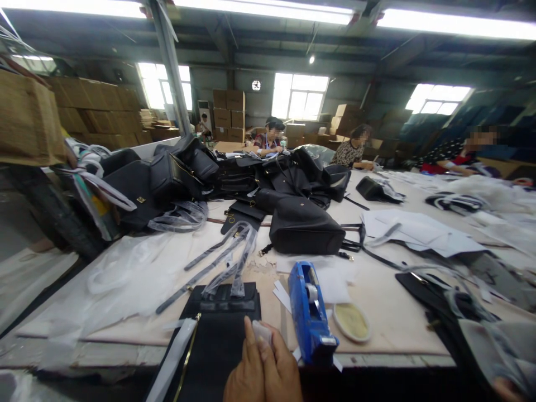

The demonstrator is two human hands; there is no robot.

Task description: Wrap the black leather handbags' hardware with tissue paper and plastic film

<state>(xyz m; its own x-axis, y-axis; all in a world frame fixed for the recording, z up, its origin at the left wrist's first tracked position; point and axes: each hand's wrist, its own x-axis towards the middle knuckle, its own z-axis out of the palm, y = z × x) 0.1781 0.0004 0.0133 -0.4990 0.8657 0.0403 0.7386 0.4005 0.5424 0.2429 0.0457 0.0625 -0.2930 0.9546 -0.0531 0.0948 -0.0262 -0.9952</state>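
My left hand (245,371) and my right hand (281,365) are pressed together at the bottom edge of the view. Their fingertips are closed on a small whitish piece (262,330), perhaps tape or paper. They hover over a flat black bag (218,340) with a gold edge trim, which lies at the near table edge. A blue tape dispenser (310,312) stands just right of my right hand. Plastic-wrapped black straps (228,259) run from the bag's top toward the middle of the table.
A small round dish (352,322) with yellowish contents sits right of the dispenser. An upright black bag (305,226) stands mid-table before a heap of black bags (234,173). White paper sheets (419,231) lie right. Cardboard boxes (29,120) stack left. Three people sit along the far side.
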